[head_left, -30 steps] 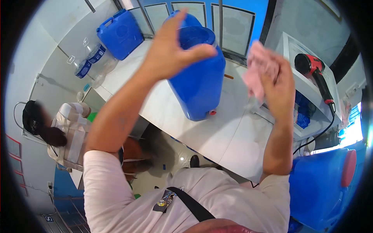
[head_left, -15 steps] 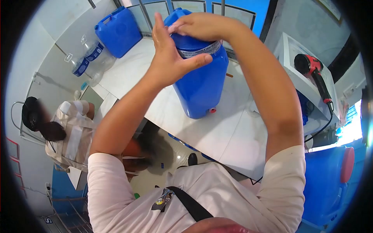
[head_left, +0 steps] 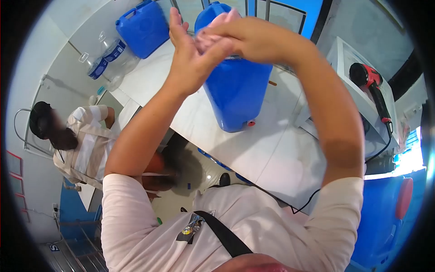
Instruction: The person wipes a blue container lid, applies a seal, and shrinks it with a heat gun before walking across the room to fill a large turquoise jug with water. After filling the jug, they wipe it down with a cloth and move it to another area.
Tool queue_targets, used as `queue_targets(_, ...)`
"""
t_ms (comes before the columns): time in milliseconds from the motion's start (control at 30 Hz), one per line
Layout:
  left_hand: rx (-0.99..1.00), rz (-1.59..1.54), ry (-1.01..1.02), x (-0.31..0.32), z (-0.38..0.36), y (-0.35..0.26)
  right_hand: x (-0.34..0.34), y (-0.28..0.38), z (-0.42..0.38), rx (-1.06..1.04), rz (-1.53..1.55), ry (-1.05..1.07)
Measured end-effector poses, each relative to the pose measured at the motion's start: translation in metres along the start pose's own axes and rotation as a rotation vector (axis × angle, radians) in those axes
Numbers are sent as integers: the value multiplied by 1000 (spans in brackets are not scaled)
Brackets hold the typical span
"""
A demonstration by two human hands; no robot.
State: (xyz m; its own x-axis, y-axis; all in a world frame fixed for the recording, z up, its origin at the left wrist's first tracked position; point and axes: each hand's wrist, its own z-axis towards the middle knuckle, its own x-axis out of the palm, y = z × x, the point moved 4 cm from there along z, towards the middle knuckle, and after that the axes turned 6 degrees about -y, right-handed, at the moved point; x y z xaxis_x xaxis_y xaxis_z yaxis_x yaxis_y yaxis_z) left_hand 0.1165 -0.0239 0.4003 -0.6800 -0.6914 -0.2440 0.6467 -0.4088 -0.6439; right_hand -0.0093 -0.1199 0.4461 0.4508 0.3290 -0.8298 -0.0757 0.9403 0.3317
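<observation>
A white counter (head_left: 253,149) runs across the view from a head-worn camera looking down. On it stands a tall blue jug (head_left: 238,90), upright, near the counter's front edge, with a small red tap at its base. A second blue jug (head_left: 142,27) sits further back, and clear bottles (head_left: 108,61) lie beside it. To the right a red heat gun (head_left: 369,84) rests on a white box, its cord trailing off the counter. Another person sits low at the left, well apart.

Both of the wearer's hands meet over the top of the near jug. The left hand (head_left: 190,59) is open, fingers spread and pointing up, palm against the jug's neck. The right hand (head_left: 240,36) crosses over it, fingers curled down around a pink cloth (head_left: 213,34) pressed onto the jug's mouth — the cloth is mostly hidden, so how firm the hold is cannot be told.

Risks, as a judgement: the jug is tall and stands close to the edge, so a hard sideways push at its top could tip or slide it off. The open left hand braces rather than grips — it may slip. The cloth could drop into the mouth.
</observation>
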Motion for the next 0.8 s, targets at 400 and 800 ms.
queue_targets(400,48,677,62,55,18,-47,18,-121,-14,426,832,-409)
queue_targets(800,234,570,438,13,38,-27,1,-71,-40,652,520,-593)
